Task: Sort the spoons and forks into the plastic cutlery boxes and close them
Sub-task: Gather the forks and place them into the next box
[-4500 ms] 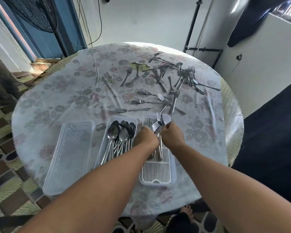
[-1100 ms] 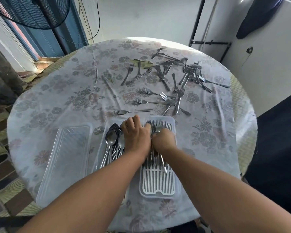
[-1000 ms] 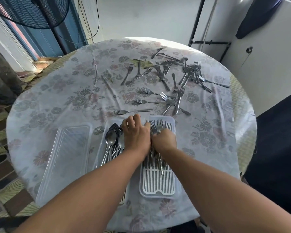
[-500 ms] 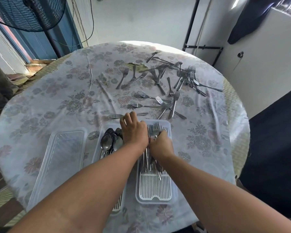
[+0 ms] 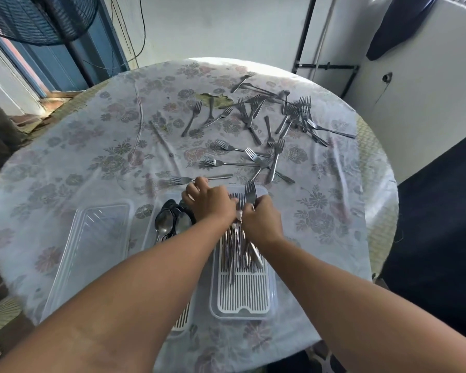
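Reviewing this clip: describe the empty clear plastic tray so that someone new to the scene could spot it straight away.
Start at the round table with the floral tablecloth and look along its near edge. Three long plastic containers lie side by side there; the clear plastic tray is the one farthest left. Unlike the middle box of spoons and the white-grated box of forks, it holds no cutlery.

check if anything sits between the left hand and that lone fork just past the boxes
Nothing visible does. The left hand has its fingertips almost at the lone fork, which lies flat on bare tablecloth beyond the fork box.
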Tool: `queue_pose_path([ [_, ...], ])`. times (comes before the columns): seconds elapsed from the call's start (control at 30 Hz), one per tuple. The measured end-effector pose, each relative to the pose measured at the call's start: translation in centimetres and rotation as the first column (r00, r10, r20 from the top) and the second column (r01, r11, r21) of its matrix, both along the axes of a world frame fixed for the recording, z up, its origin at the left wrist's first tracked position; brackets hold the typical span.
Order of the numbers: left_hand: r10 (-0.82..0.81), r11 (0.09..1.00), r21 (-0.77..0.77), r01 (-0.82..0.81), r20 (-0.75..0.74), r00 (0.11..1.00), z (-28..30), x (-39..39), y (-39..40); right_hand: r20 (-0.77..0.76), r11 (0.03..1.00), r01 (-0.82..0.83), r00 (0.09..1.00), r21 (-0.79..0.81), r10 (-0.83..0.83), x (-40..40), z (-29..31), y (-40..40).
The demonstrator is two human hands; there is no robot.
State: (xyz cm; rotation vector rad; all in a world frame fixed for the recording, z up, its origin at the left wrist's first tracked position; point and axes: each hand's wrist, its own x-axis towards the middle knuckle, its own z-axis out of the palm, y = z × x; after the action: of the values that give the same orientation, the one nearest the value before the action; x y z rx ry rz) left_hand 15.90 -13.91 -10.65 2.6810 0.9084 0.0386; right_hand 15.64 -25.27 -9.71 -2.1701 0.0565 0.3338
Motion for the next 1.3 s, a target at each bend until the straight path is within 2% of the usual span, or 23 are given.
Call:
queue_pose_path([
  [0.2, -0.271, 0.937, 0.255, 0.240, 0.092, 0.958, -0.4, -2.6, 0.7, -0.004, 1.000, -0.007, 1.000, -0.028, 0.007, 0.4, -0.2, -0.5],
  [0.3, -0.420, 0.854, 0.343, 0.391, 0.011, 0.907, 0.0, -3.9, 1.4, 0.010, 0.998, -0.006, 1.000, -0.067, 0.006, 0.9, 0.1, -0.5],
  [0.43, -0.498, 0.806, 0.272, 0.526, -0.172, 0.850, 0.6, -4.7, 1.4, 0.022, 0.987, -0.101, 0.994, -0.127, 0.105, 0.8, 0.1, -0.3],
  [0.63, -0.526, 0.777, 0.234, 0.584, -0.268, 0.807, 1.1, -4.7, 0.2, 0.000, 0.971, -0.152, 0.988, -0.183, 0.155, 0.5, -0.3, 0.1],
  [0.83, -0.481, 0.802, 0.229, 0.552, -0.300, 0.824, 1.2, -4.3, 0.1, -0.030, 0.972, -0.151, 0.989, -0.181, 0.148, 0.7, -0.2, 0.2],
  [1.0, -0.494, 0.823, 0.239, 0.515, -0.148, 0.857, 0.0, -4.1, 0.1, -0.054, 0.989, -0.090, 0.995, -0.115, 0.084, 0.6, 0.2, 0.0],
  [1.13, -0.479, 0.846, 0.198, 0.495, -0.125, 0.869, 0.0, -4.3, 0.1, -0.086, 0.994, -0.054, 0.995, -0.090, 0.046, 0.7, 0.8, -0.3],
  [1.2, -0.418, 0.891, 0.175, 0.419, -0.040, 0.907, 0.1, -4.0, 0.3, -0.073, 0.994, -0.064, 0.996, -0.088, 0.058, 0.7, 0.9, -0.3],
  [1.3, -0.223, 0.969, 0.134, 0.206, 0.127, 0.966, 0.2, -3.8, 1.4, -0.081, 0.992, -0.092, 0.993, -0.088, 0.085, 0.0, 0.1, 0.2],
])
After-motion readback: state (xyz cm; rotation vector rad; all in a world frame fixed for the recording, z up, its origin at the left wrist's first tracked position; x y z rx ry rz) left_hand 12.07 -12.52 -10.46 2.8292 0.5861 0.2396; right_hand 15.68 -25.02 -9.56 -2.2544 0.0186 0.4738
